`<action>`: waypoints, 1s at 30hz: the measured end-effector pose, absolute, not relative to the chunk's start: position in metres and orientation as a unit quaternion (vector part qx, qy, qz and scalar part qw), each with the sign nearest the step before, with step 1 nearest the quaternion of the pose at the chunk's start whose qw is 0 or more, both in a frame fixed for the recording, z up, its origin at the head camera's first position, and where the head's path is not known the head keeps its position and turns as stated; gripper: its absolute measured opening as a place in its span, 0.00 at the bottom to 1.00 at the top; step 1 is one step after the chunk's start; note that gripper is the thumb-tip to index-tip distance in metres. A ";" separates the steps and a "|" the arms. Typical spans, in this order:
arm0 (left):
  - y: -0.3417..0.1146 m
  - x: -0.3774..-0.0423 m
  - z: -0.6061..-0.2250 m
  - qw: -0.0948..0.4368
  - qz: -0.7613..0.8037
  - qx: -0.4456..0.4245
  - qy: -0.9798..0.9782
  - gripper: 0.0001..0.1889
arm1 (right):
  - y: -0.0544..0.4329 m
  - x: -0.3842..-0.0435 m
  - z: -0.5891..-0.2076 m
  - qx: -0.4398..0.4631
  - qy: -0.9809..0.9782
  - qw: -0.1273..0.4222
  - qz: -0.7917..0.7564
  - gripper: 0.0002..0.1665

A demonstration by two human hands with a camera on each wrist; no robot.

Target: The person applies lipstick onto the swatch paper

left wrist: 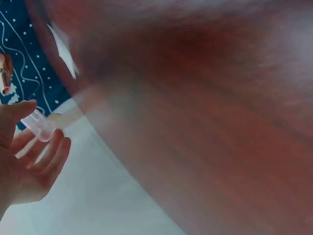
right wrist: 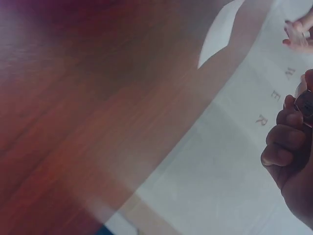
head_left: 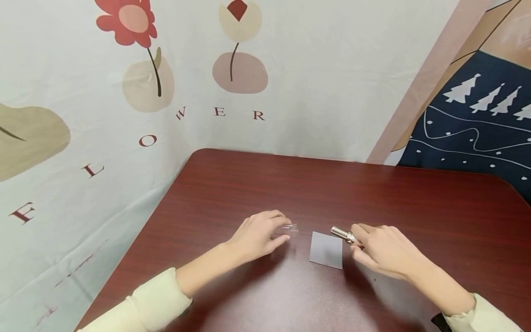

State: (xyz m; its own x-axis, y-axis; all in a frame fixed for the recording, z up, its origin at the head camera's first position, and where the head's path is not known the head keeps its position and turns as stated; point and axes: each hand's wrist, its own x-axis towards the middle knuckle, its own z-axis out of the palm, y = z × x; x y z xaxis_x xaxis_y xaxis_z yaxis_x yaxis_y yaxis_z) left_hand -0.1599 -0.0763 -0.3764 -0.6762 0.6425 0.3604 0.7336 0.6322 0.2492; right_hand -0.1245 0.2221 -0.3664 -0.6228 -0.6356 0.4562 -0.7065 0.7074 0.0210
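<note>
My left hand point(head_left: 259, 235) pinches a small clear plastic cap-like piece point(head_left: 292, 228) between thumb and fingers, above the table. In the left wrist view the clear piece point(left wrist: 39, 125) looks hollow and tube-shaped. My right hand point(head_left: 386, 249) grips a shiny silver, partly coppery tube point(head_left: 340, 232); its exact kind is unclear. The tube's silver end points left, toward the other hand, and the palm hides the rest. Between the hands lies a pale grey square card point(head_left: 326, 250) flat on the table. In the right wrist view the curled fingers point(right wrist: 283, 142) show round a dark round end.
The reddish-brown wooden table point(head_left: 249, 184) has rounded far corners. A white cloth point(head_left: 323, 92) printed with flowers and letters hangs behind and at the left. At the right hangs a dark blue cloth panel point(head_left: 464, 124) with white trees.
</note>
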 end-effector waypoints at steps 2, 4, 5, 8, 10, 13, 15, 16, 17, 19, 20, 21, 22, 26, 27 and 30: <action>-0.080 -0.160 -0.381 0.097 -0.226 -0.353 -0.903 0.11 | 0.228 -0.123 -0.368 0.363 -0.902 0.218 0.088 0.12; -0.083 -0.161 -0.385 0.078 -0.266 -0.329 -0.902 0.11 | 0.232 -0.120 -0.370 0.352 -0.906 0.214 0.098 0.13; -0.084 -0.162 -0.387 0.066 -0.284 -0.318 -0.902 0.11 | 0.234 -0.119 -0.371 0.347 -0.907 0.214 0.103 0.13; -0.086 -0.165 -0.392 0.029 -0.342 -0.293 -0.892 0.10 | 0.237 -0.116 -0.374 0.325 -0.915 0.206 0.122 0.13; -0.087 -0.167 -0.396 0.001 -0.373 -0.280 -0.884 0.10 | 0.238 -0.113 -0.375 0.307 -0.922 0.196 0.132 0.13; -0.091 -0.172 -0.402 -0.035 -0.410 -0.263 -0.872 0.10 | 0.238 -0.111 -0.376 0.285 -0.931 0.180 0.141 0.14; -0.094 -0.174 -0.406 -0.054 -0.425 -0.251 -0.868 0.10 | 0.238 -0.110 -0.376 0.277 -0.934 0.174 0.143 0.14; -0.095 -0.175 -0.407 -0.063 -0.430 -0.244 -0.867 0.10 | 0.238 -0.109 -0.377 0.275 -0.935 0.171 0.145 0.14; -0.096 -0.176 -0.408 -0.070 -0.433 -0.240 -0.866 0.09 | 0.239 -0.109 -0.377 0.275 -0.935 0.169 0.145 0.14; -0.097 -0.177 -0.410 -0.079 -0.439 -0.234 -0.864 0.09 | 0.240 -0.108 -0.378 0.275 -0.936 0.167 0.146 0.14; -0.097 -0.178 -0.411 -0.084 -0.441 -0.234 -0.862 0.09 | 0.240 -0.108 -0.378 0.275 -0.935 0.166 0.147 0.14; -0.097 -0.178 -0.412 -0.088 -0.443 -0.236 -0.860 0.08 | 0.240 -0.108 -0.378 0.276 -0.935 0.166 0.146 0.14; -0.097 -0.178 -0.413 -0.090 -0.442 -0.240 -0.859 0.08 | 0.240 -0.108 -0.378 0.277 -0.935 0.166 0.146 0.14; -0.096 -0.178 -0.416 -0.089 -0.429 -0.255 -0.862 0.09 | 0.241 -0.107 -0.379 0.277 -0.935 0.170 0.142 0.14; -0.096 -0.178 -0.417 -0.083 -0.423 -0.262 -0.863 0.11 | 0.241 -0.107 -0.379 0.275 -0.936 0.172 0.140 0.14; -0.098 -0.173 -0.417 -0.064 -0.420 -0.264 -0.866 0.27 | 0.241 -0.106 -0.381 0.271 -0.937 0.175 0.136 0.14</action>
State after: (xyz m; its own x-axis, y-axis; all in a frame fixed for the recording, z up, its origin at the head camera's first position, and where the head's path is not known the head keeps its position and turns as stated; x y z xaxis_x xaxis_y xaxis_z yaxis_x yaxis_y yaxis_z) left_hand -0.1732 -0.0982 -0.4173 -0.8523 0.5111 0.1109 0.4035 0.5077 0.7612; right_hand -0.1055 0.2413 -0.3809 -0.7913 -0.4601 0.4026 -0.5558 0.8158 -0.1601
